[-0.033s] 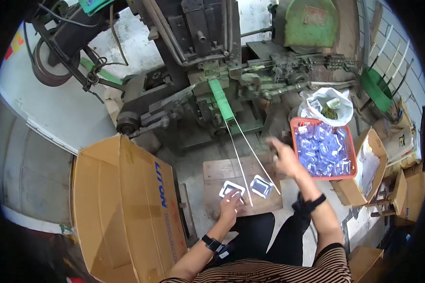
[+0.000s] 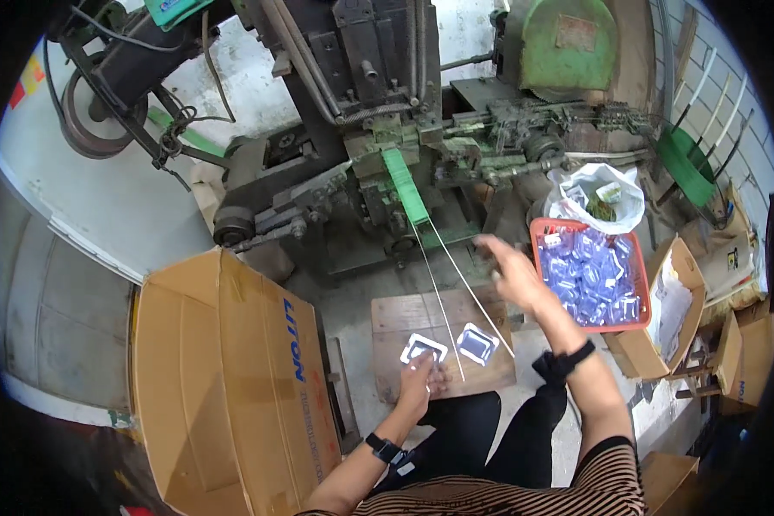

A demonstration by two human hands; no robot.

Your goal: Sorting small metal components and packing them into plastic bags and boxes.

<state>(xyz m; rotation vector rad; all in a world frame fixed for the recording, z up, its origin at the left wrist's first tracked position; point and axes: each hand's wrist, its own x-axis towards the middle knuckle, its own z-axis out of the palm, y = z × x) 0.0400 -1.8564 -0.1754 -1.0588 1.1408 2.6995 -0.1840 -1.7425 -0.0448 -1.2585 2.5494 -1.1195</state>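
Note:
My left hand is at the near edge of a small clear plastic blister shell with a whitish rim, its fingertips closed on that edge. The shell is on a wooden board in front of my knees. A second shell lies flat on the board to the right, between two thin white rods that slope down from a green chute. My right hand is raised right of the rods, fingers stretched out to the left and nothing visible in them. It is beside an orange-red basket full of similar bluish clear shells.
A dark machine with a green guard stands ahead. A large cardboard box is close on my left. Right of the basket stand an open carton and a white plastic bag. A green bin is farther back.
My right hand has moved slightly up and left, and its fingers show more sharply. My left hand stays at the shell's edge. The whole view has shifted slightly.

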